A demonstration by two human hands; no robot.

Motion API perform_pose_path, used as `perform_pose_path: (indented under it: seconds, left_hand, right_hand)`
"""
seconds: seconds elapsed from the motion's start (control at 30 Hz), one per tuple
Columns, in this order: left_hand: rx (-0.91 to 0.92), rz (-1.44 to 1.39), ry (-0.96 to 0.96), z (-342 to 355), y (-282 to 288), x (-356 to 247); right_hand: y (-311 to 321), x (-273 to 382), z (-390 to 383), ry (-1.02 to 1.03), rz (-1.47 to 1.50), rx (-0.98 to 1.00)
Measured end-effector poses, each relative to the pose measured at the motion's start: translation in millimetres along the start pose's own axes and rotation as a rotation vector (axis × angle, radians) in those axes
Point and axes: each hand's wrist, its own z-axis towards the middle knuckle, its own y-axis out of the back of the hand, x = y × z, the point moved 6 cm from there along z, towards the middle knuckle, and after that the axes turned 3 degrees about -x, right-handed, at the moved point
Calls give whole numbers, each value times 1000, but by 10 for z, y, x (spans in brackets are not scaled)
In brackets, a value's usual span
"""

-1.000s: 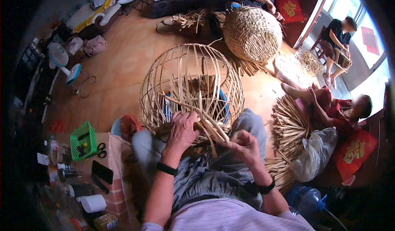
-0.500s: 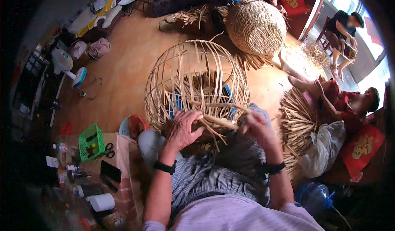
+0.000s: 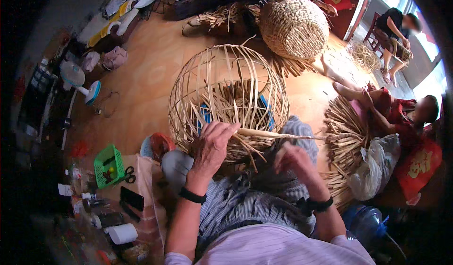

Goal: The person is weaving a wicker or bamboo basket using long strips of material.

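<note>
Your right hand (image 3: 296, 161) is sitting lower than half a second ago, when it was up by the stalk (image 3: 262, 133), and that stalk is now pointing out past your right knee (image 3: 302, 125).

Going from the left: the green basket (image 3: 119, 159), scissors (image 3: 129, 174) and phone (image 3: 131, 198) are lying by your left side, I'm guessing for easy reach. Your left hand (image 3: 212, 144) is pinching the stalk at the near side of the cage (image 3: 228, 59), probably keeping it steady. That cage is resting right in front of you, seemingly braced between your knees. Your right hand is blurring just under the stalk, fingers looking half curled; can't tell if it's holding anything. Loose stalks (image 3: 347, 137) are fanning out past your right knee, likely as handy stock.

Writing-wise, the bottle (image 3: 75, 182) at far left isn't showing any readable label, and the red sheet (image 3: 419, 166) at far right is carrying gold lettering.
</note>
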Motion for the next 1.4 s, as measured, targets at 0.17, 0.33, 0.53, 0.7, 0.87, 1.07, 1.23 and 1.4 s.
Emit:
perform_pose_path:
  seconds: [0.17, 0.33, 0.53, 0.7, 0.87, 1.07, 1.23, 1.4]
  left_hand:
    - [65, 51, 28, -1, -160, 64]
    - [52, -152, 174, -15, -217, 145]
    - [81, -261, 236, -67, -354, 239]
    - [147, -204, 141, -113, -287, 208]
    - [80, -153, 95, -112, -235, 78]
    - [-8, -162, 77, -199, -327, 236]
    - [41, -110, 282, -151, -360, 245]
    - [15, -51, 313, -123, -447, 285]
  right_hand:
    - [-793, 225, 161, 542, -957, -215]
    - [-1071, 265, 524, 688, -1579, -290]
    - [-894, 211, 584, 790, -1624, -352]
    - [-944, 130, 632, 818, -1699, -266]
    - [-931, 222, 578, 712, -1509, -252]
    - [-778, 149, 556, 93, -457, 44]
    - [-700, 715, 403, 170, 12, 30]
    - [-537, 468, 662, 592, -800, -129]
